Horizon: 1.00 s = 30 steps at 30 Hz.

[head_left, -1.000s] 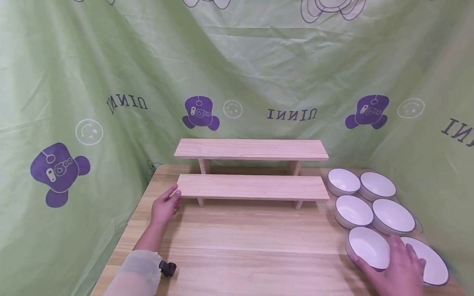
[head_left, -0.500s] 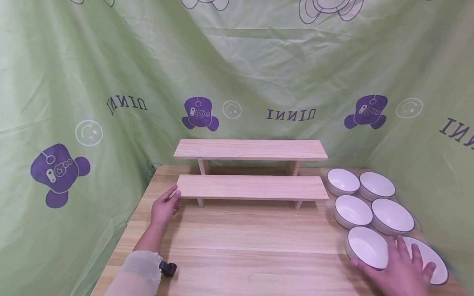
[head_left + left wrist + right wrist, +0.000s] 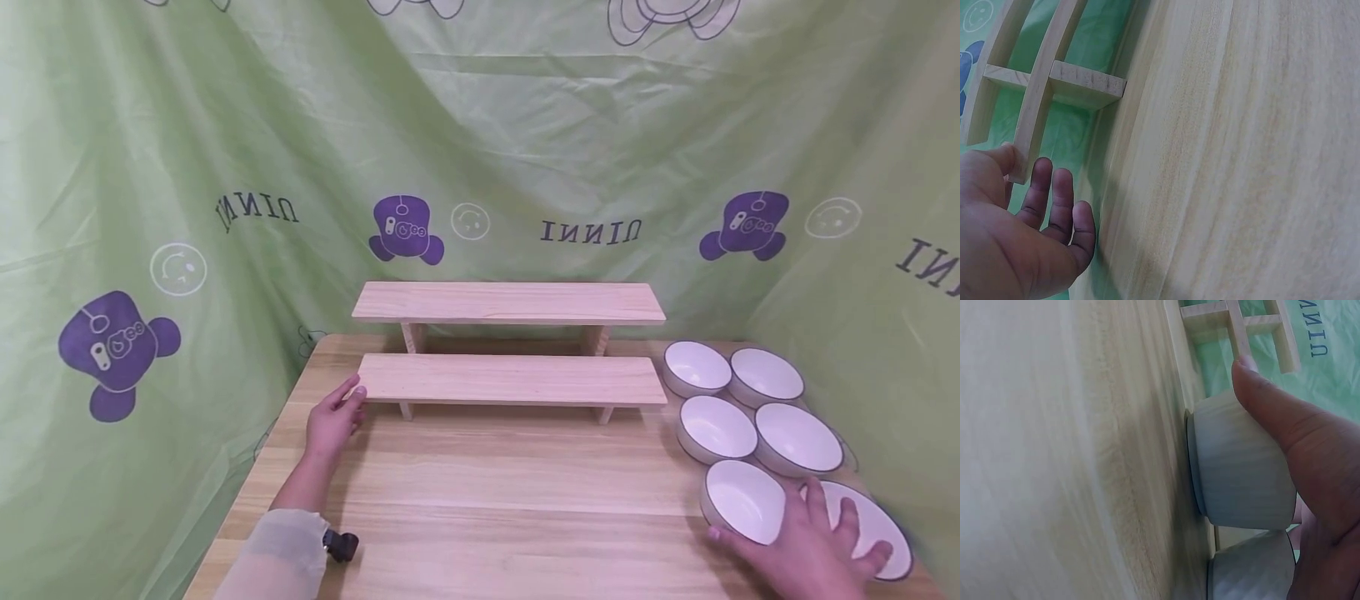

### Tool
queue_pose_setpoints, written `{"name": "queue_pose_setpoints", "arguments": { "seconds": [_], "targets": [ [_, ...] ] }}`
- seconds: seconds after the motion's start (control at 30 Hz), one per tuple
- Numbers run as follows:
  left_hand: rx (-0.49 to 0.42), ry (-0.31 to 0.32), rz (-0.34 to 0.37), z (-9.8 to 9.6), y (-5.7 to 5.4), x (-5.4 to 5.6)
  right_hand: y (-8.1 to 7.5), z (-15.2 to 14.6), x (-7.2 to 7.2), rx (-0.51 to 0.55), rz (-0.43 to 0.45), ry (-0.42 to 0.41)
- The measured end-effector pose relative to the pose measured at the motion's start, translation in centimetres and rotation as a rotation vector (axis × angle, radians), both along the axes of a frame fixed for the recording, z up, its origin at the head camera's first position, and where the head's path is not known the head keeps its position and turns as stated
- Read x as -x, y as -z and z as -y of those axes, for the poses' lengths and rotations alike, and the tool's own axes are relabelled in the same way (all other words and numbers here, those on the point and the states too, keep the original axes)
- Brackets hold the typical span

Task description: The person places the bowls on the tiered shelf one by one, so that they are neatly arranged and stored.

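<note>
My left hand [image 3: 332,425] pinches the left end of the lower board of a two-tier wooden shelf [image 3: 510,379], its other fingers loosely extended below the board in the left wrist view. Over at the right, my right hand [image 3: 813,542] is spread across the front pair of white bowls. Its thumb lies along the outside of the smaller front bowl [image 3: 745,500], and its fingers fan out over the larger front bowl [image 3: 888,542], covering part of it. The right wrist view shows the smaller bowl's ribbed outer wall [image 3: 1241,465] under the thumb [image 3: 1260,400].
Behind the front pair stand more dark-rimmed white bowls: two smaller ones [image 3: 717,427] [image 3: 696,367] and two larger ones [image 3: 798,437] [image 3: 767,373]. The wooden table [image 3: 480,517] carries everything. A green printed curtain [image 3: 480,125] hangs around its back and sides.
My right hand's fingers have spread wider and shifted slightly right over the larger front bowl. The left hand, shelf and bowls stay where they were.
</note>
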<state>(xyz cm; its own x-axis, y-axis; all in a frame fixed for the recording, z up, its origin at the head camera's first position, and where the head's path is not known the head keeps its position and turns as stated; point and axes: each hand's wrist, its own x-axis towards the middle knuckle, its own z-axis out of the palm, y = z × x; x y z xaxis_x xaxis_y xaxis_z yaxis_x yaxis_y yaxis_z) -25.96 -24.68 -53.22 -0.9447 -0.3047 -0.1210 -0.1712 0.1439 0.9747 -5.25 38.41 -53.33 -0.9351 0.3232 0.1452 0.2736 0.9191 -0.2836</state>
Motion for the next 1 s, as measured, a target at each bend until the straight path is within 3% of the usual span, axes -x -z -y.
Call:
{"name": "queue_pose_setpoints", "arguments": {
  "seconds": [0.67,1.0],
  "targets": [
    [-0.005,-0.001,0.002,-0.17,-0.13,-0.15,0.37,0.14,-0.58,0.122,-0.149,-0.006],
    [-0.006,0.0,0.003,-0.24,-0.35,-0.19,-0.53,0.57,-0.68,0.211,-0.26,0.034]
  ]
}}
